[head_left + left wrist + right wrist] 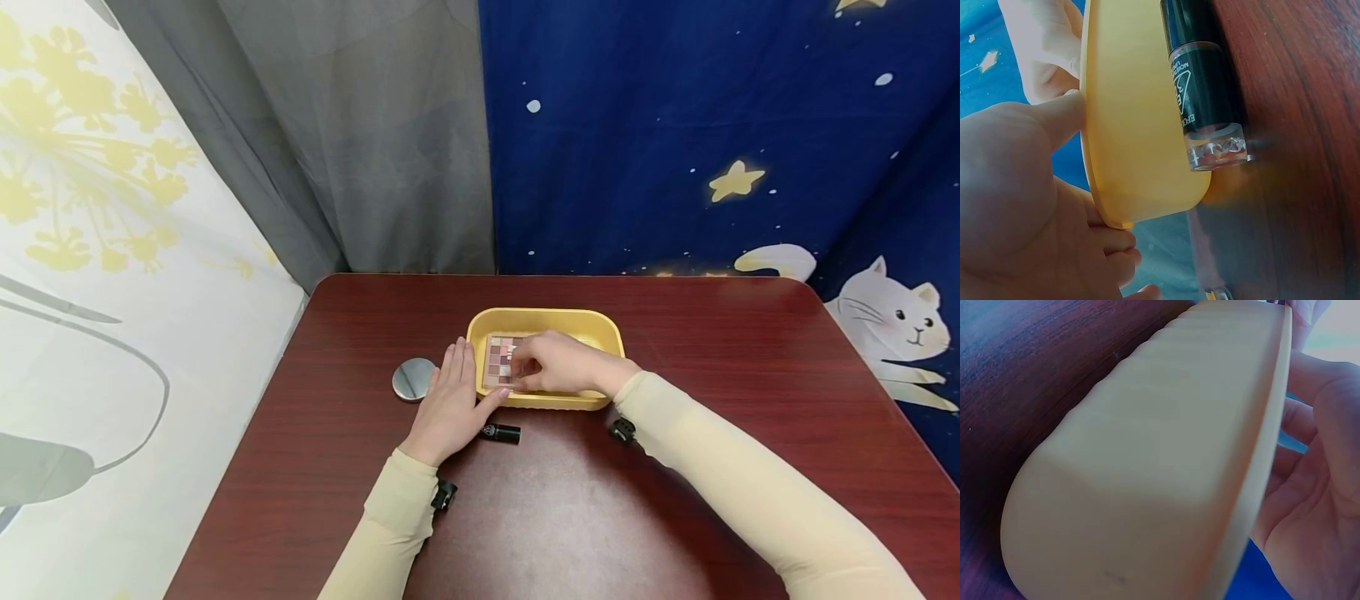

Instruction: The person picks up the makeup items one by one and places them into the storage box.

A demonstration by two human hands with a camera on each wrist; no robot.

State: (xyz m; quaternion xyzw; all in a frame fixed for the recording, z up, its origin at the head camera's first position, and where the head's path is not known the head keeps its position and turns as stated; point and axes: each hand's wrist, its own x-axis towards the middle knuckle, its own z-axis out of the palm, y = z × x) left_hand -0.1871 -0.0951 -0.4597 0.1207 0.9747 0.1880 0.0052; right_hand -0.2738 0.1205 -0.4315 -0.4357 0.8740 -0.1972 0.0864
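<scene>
Right fingers (522, 353): curled in a narrow arch at the right part of the palette (496, 363); I cannot tell whether they pinch it.
Left fingers (459, 363): straight, along the left end of the yellow tray (558, 403), thumb (493, 402) on its near rim.
Palette: inside the tray's left end, its grid pink and brown.
Black tube (501, 433): lying just on the tray's near side, clear at one end.
Round silvery disc (412, 379): left of the tray.
Tabletop (705, 350): dark red wood.
Blue curtain (645, 108): far right.
</scene>
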